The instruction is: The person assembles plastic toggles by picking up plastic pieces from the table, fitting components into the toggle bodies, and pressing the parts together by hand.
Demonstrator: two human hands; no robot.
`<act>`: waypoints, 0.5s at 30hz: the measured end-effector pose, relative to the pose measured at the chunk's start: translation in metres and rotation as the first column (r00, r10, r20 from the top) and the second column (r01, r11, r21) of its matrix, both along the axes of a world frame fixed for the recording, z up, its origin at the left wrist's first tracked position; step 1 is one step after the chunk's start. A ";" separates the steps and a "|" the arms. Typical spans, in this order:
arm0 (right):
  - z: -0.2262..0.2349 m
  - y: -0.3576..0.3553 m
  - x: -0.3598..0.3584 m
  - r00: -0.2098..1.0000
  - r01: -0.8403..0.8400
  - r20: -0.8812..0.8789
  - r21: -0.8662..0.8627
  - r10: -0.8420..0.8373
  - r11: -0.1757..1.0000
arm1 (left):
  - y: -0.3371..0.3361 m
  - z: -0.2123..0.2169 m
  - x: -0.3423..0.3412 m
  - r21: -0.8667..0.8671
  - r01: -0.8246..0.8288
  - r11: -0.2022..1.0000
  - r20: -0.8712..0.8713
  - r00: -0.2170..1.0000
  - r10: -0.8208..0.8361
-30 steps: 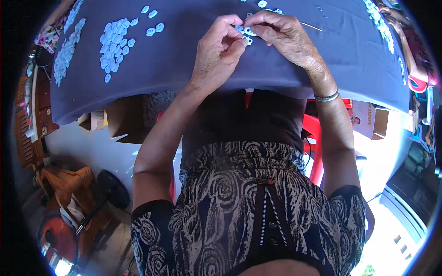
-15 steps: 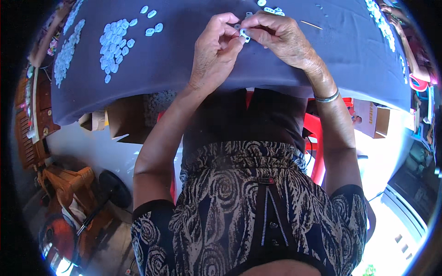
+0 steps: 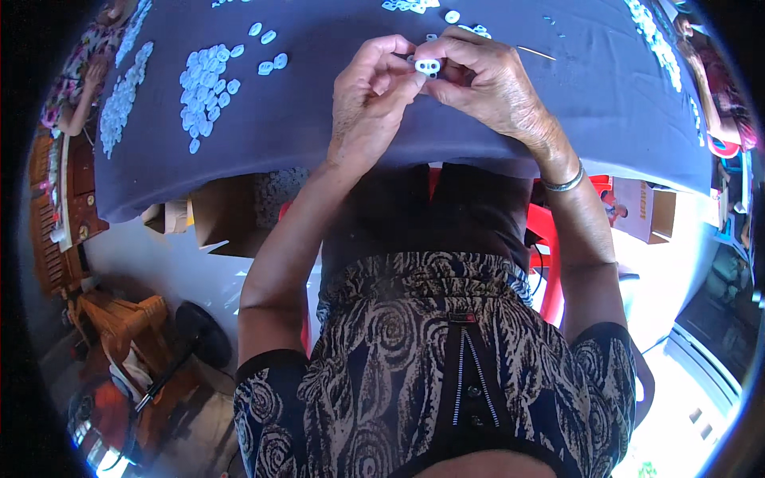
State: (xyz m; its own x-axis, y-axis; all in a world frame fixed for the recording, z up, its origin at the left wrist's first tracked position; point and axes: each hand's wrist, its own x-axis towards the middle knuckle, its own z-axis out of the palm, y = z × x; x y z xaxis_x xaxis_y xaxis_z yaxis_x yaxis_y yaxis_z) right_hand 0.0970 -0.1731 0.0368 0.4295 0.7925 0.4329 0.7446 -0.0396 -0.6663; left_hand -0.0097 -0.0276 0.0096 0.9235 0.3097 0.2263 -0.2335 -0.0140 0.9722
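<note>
On my feed, a white piece (image 3: 428,67) sits at the top centre of the frame, its dark holes facing me. My left hand (image 3: 368,107) pinches it from the left between thumb and fingers; my right hand (image 3: 496,88) has it from the right, fingers bent and closed in, a bracelet (image 3: 565,180) on that wrist. Both hands are over the dark table (image 3: 319,48).

I see a pile (image 3: 207,88) of pale pieces at upper left, with a few loose ones (image 3: 265,68) just beside it. A round disc (image 3: 453,16) lies at the top edge, beyond my hands, and a thin stick (image 3: 536,53) lies to the right of them. A co-worker's arm (image 3: 713,99) shows at the far upper right.
</note>
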 end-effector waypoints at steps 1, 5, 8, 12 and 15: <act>0.001 0.001 -0.001 1.000 0.006 0.010 0.013 -0.006 1.000 | 0.000 0.002 0.000 0.002 0.001 1.000 0.000 1.000 -0.001; 0.002 0.002 -0.005 0.998 0.009 0.054 0.040 -0.011 0.999 | 0.000 0.004 0.001 -0.021 -0.029 0.999 -0.047 0.999 0.028; -0.003 0.003 -0.003 0.990 -0.018 0.141 0.032 0.014 0.999 | -0.001 0.000 0.001 0.012 -0.049 0.999 -0.029 0.998 0.049; -0.001 0.005 -0.010 0.976 0.065 0.208 0.023 -0.068 0.998 | -0.005 0.007 -0.001 -0.005 -0.067 0.998 -0.041 0.997 0.067; -0.003 0.002 -0.007 0.940 0.078 0.335 -0.046 -0.058 0.996 | -0.005 0.005 -0.001 -0.001 -0.039 0.999 -0.055 0.998 0.039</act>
